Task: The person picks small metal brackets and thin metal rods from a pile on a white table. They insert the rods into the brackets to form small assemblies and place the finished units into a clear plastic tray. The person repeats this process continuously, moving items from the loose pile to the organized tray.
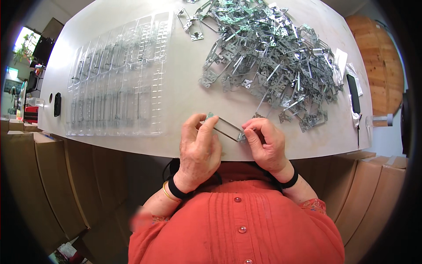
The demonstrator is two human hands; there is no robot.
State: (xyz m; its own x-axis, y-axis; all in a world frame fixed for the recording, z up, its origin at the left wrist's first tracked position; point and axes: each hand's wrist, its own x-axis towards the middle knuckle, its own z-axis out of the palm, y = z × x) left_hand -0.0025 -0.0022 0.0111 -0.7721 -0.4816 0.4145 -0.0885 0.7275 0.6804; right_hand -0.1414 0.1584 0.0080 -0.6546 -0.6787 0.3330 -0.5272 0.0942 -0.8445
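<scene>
Between my two hands, just above the near edge of the table, is a thin rectangular metal bracket frame point(229, 128) with two long side bars. My left hand point(200, 143) pinches its upper left end between thumb and fingers. At its lower right end, the fingers of my right hand point(267, 143) are curled closed on the metal, and the fingertips hide part of that end. A large heap of similar silvery metal brackets point(272, 57) lies beyond my right hand. A few loose brackets point(193, 28) sit at the heap's left side.
On the left of the white table point(182, 88) lies a clear plastic tray point(160, 75) whose compartments hold metal pieces. A black phone-like object point(353, 93) rests at the right edge, and a small black object point(57, 104) at the left. Cardboard boxes point(48, 176) stand below.
</scene>
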